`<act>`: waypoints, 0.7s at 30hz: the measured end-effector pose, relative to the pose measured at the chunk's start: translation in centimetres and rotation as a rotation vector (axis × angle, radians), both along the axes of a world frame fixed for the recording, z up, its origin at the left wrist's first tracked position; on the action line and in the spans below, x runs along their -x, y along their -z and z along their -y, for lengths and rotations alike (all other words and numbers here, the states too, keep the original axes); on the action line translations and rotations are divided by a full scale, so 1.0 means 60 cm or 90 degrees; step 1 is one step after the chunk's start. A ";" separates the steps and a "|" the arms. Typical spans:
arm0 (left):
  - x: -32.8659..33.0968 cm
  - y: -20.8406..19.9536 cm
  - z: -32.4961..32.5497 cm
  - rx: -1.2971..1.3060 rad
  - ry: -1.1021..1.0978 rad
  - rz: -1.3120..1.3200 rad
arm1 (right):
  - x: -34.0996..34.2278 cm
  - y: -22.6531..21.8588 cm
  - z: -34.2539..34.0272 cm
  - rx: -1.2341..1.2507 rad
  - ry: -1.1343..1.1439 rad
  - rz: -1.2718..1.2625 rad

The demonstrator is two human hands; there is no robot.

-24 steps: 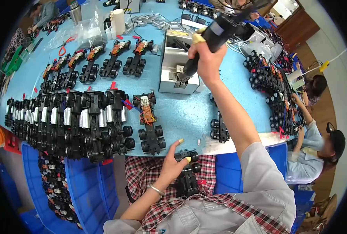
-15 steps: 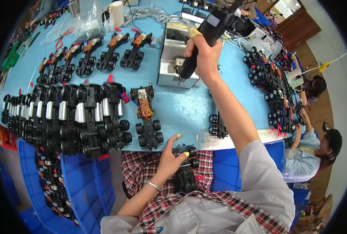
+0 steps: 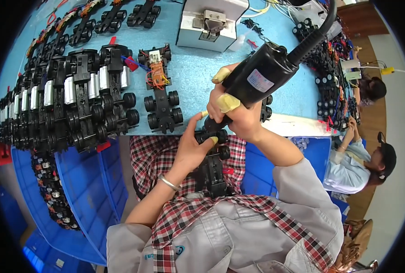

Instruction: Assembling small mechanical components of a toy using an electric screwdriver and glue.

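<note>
Where left fingers (image 3: 209, 143) grip, chassis (image 3: 215, 170) lies.

Worktable (image 3: 198, 86): blue, sweeping right across!
Wall (image 3: 397, 100): pale, bending down the right side.
Brown band (image 3: 374, 114): hugging that wall.

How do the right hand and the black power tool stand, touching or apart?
Touching. The head view shows the right hand wrapped around the black power tool, skin against its casing.
</note>
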State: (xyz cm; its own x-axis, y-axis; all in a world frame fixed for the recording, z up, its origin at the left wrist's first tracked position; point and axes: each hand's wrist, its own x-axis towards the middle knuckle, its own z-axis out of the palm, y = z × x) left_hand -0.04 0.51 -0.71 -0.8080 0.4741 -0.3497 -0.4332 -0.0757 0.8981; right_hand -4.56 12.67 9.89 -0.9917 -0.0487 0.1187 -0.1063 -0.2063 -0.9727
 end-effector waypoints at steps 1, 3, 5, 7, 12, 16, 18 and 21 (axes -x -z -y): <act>0.000 -0.001 -0.001 -0.008 0.001 -0.002 | -0.001 0.000 0.003 -0.014 -0.007 -0.022; -0.001 -0.014 0.002 -0.031 0.011 0.021 | -0.005 -0.005 0.012 -0.036 -0.017 -0.037; -0.001 -0.008 0.001 0.007 0.001 -0.077 | -0.011 0.000 0.014 -0.052 -0.056 -0.069; 0.000 -0.008 0.000 -0.027 -0.040 -0.098 | -0.016 0.012 0.010 -0.125 -0.051 -0.117; 0.004 -0.008 0.001 -0.024 -0.025 -0.084 | -0.021 0.025 0.006 -0.118 -0.068 -0.118; 0.009 -0.007 0.007 0.045 0.045 -0.054 | -0.020 0.030 0.004 -0.176 -0.067 -0.144; 0.014 -0.012 0.004 -0.005 0.019 -0.070 | -0.022 0.025 0.009 -0.120 -0.046 -0.108; 0.012 -0.022 -0.001 -0.046 0.018 -0.102 | -0.034 0.000 0.026 -0.059 0.064 -0.035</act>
